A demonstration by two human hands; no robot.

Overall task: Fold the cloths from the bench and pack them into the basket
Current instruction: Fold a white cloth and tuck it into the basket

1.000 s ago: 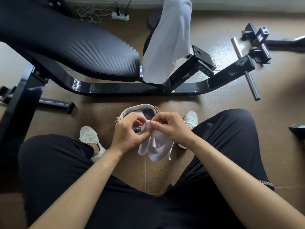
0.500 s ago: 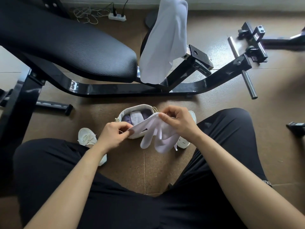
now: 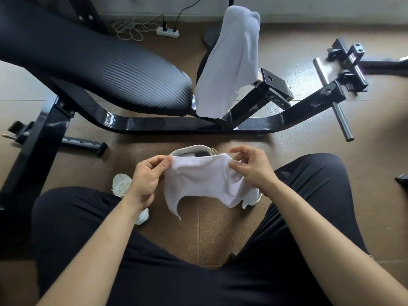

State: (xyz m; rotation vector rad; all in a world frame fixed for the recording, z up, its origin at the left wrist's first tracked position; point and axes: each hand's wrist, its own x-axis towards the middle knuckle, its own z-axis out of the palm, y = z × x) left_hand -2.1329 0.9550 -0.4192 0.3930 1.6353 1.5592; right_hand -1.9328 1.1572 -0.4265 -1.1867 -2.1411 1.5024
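Note:
A small white cloth (image 3: 205, 182) is stretched out between my hands, above the floor between my knees. My left hand (image 3: 146, 175) pinches its left top corner. My right hand (image 3: 251, 166) pinches its right top corner with thumb and forefinger, the other fingers raised. Behind the cloth sits a small grey basket (image 3: 189, 150) on the floor; only its far rim and some folded cloths inside show. A second white cloth (image 3: 229, 62) hangs draped over the black bench's upright post.
The black padded bench (image 3: 99, 69) and its steel frame (image 3: 176, 125) cross the floor ahead. A steel bar (image 3: 333, 98) sticks out at the right. A power strip (image 3: 167, 32) and cables lie by the wall. My white shoes (image 3: 121, 184) flank the basket.
My hands have moved apart and spread the bunched cloth out flat between them. The cloth now covers most of the basket from view.

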